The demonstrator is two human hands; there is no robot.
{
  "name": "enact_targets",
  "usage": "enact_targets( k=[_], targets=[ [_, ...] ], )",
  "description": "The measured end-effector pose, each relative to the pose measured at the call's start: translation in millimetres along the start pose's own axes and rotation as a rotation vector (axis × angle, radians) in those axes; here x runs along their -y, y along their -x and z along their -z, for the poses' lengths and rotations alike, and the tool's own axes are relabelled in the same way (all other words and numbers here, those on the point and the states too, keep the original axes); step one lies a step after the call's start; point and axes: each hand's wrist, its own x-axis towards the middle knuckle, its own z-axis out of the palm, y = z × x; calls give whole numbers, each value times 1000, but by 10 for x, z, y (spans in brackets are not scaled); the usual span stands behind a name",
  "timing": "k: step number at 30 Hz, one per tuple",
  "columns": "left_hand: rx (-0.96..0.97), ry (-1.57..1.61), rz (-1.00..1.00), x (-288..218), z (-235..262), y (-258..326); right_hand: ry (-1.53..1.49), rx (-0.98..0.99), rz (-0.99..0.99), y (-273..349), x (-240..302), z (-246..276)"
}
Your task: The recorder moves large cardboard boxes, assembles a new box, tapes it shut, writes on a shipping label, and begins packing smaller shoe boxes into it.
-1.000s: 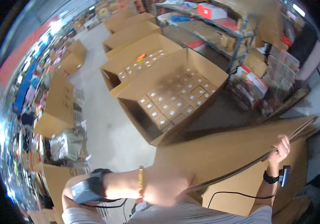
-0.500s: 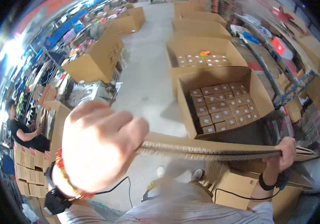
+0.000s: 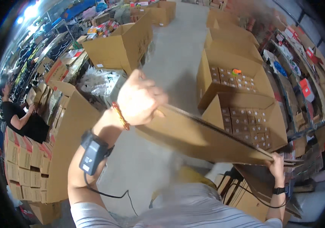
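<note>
A large folded sheet of brown cardboard, a flattened carton [image 3: 193,135], hangs across in front of me, tilted down to the right. My left hand [image 3: 140,99] is closed round its raised left end. At the lower right end, my right hand [image 3: 276,165] grips the same carton along its edge. Just beyond the sheet stands a big open carton [image 3: 280,114] with rows of small brown boxes [image 3: 246,127] inside, partly hidden by the sheet.
Another open carton [image 3: 204,81] with small boxes and an orange-green object [image 3: 236,72] stands farther off. A person in black [image 3: 22,117] works at the left beside stacked boxes [image 3: 24,165]. An aisle [image 3: 172,57] runs ahead. Folded cardboard [image 3: 242,193] leans at my lower right.
The flattened carton has tilted: its left end is now higher than its right, and its broad face shows. My left hand has moved up and away from me; both hands keep their hold.
</note>
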Motion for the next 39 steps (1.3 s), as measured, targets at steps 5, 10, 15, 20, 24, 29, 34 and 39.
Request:
enact_targets(
  k=[5,10,15,20,24,29,34,39],
  targets=[
    [-23,17,3,1018,-821,-111,199,84,277,-705,111,-322],
    [179,-85,127,2319,-1864,-122,162,435,451,-1538,977,-642],
    [131,-97,129,3428,-2441,-491,106,613,417,-2495,1808,-593],
    [92,-50,29,4425,-3175,-1002,-9,289,487,-3199,2113,-846],
    [79,61,-55,5224,-3856,-1326,-19,248,405,-3993,2622,-1000],
    [166,97,3,6402,-4458,-1789,-28,236,220,-4860,3242,-1330],
    [216,140,-67,7259,-4926,-2312,-51,273,199,-6006,3706,-1241],
    [215,165,-87,7888,-5452,-2850,-10,153,148,-6849,3687,-1486]
  ],
)
